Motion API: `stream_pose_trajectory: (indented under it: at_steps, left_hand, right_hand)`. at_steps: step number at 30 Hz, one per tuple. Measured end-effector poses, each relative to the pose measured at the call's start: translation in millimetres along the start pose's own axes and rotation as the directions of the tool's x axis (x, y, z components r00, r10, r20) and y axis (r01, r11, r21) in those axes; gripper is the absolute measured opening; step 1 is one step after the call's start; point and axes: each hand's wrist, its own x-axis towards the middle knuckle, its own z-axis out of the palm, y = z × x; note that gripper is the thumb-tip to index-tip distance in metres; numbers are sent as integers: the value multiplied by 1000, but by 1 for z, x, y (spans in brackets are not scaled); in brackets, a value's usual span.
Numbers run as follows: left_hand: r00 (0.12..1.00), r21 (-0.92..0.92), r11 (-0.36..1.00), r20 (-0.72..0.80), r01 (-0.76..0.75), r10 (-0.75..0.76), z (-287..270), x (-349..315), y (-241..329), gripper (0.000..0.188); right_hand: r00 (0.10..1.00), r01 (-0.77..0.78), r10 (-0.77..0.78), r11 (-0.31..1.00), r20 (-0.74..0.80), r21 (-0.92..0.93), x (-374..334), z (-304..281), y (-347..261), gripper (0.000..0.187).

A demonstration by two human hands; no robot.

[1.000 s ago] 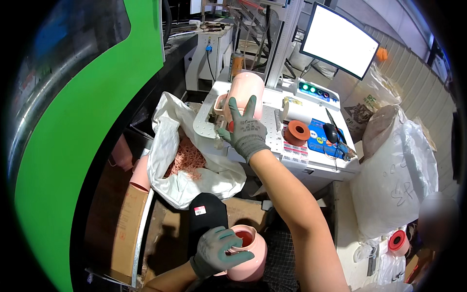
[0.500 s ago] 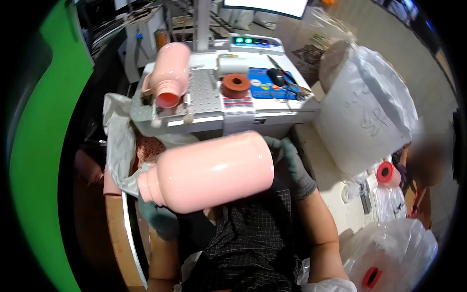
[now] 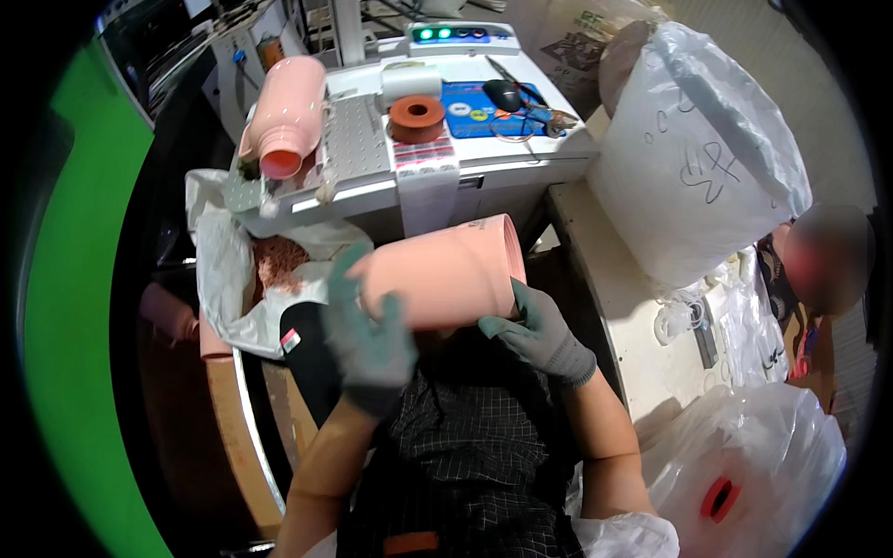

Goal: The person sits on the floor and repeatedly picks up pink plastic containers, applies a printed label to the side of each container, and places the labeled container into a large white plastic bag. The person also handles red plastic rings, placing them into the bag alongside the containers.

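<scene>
A pink bottle lies on its side above my lap, its wide ringed end to the right and some faint print near that end. My right hand, in a grey-green glove, is closed on the lower edge of this end. My gloved left hand is at the bottle's other end and covers it. Motion smears its fingers, so whether they grip the bottle cannot be seen. Another pink bottle lies on the perforated plate of the white machine ahead, its mouth facing me.
On the machine sit a brown tape roll, a white roll, a black mouse and pliers. A big white sack stands right. A white bag hangs left. Clear plastic holds a red ring.
The bottle has moved back and looks smaller. My left hand has come up from beneath its neck to the front. My right hand has shifted to the lower edge of the right end.
</scene>
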Motion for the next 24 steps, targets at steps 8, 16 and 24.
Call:
stream_pose_trajectory:
  at_steps: [8,16,24]
  left_hand:
    - [974,201,972,214,-119,75,90,34,9,29]
    - [717,-106,967,653,-231,243,102,26,-61,61]
    - [371,-110,885,926,452,-75,19,-54,-94,34]
  right_hand:
    - [934,228,-352,711,-56,-665,-18,26,44,42]
    - [864,347,-502,525,47,-777,-120,-2,68,33]
    - [550,-80,-615,634,-564,-769,-254,-4,51,28]
